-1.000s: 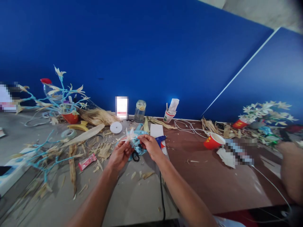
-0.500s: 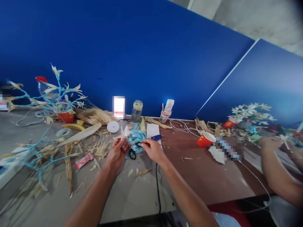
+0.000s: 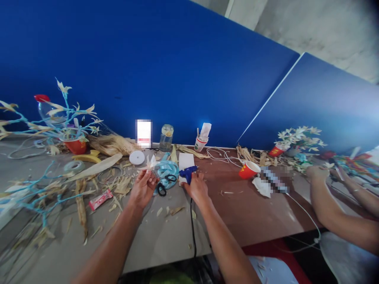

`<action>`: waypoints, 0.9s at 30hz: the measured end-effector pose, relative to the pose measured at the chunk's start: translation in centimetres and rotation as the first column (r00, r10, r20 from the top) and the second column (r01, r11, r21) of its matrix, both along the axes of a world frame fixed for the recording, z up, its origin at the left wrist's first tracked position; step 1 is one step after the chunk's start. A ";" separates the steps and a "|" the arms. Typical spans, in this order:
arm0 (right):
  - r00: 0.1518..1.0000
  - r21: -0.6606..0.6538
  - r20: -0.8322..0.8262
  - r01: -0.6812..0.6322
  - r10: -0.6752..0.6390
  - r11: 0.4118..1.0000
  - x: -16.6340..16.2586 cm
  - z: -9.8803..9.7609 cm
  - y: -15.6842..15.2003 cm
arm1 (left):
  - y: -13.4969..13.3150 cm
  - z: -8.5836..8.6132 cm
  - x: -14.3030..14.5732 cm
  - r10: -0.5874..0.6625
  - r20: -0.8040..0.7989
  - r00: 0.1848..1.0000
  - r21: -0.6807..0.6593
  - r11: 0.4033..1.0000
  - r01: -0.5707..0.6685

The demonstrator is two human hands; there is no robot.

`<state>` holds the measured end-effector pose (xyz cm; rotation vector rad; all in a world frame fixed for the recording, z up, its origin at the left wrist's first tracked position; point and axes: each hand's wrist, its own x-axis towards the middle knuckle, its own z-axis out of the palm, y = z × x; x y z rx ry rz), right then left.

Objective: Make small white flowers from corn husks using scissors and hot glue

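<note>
Between the fingertips of my left hand [image 3: 144, 187] is a pale husk flower [image 3: 149, 162] with pointed petals. My right hand [image 3: 197, 189] is wrapped around the handle of a blue hot glue gun [image 3: 188, 172], whose black cord [image 3: 192, 228] runs down over the table's front edge. Black-handled scissors [image 3: 162, 189] lie between my hands, their blades hidden. Behind them is a loose heap of light blue ribbon [image 3: 166, 170]. A white square card [image 3: 186, 159] lies just beyond the glue gun.
Blue-wrapped branches with husk flowers [image 3: 66, 106] stand in a red cup [image 3: 75, 145] at left. Husk scraps [image 3: 122, 184] litter the table near a pink wrapper [image 3: 100, 199]. A glass jar [image 3: 166, 138] and red paper cup [image 3: 249, 169] stand farther back. A co-worker's arms [image 3: 334, 205] reach in at right.
My right hand has left the scissors, moved right and taken hold of the glue gun. The flower stays in my left hand. The whole view has shifted slightly.
</note>
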<state>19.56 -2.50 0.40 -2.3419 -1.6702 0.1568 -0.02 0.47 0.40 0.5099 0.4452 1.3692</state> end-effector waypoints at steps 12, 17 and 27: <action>0.986 0.027 -0.168 0.009 -0.004 1.000 1.5 0.3 1.0 | 0.1 -0.1 0.0 0.001 -0.009 1.000 0.014 1.000 -0.001; 0.950 0.249 -0.310 0.056 0.025 0.967 3.5 -0.1 0.7 | 0.3 -0.4 0.0 0.012 -0.004 1.000 0.019 1.000 -0.012; 0.701 0.388 -0.652 -0.021 0.291 0.921 2.7 -0.7 0.5 | 0.1 -0.3 0.0 -0.008 0.003 1.000 -0.015 1.000 0.008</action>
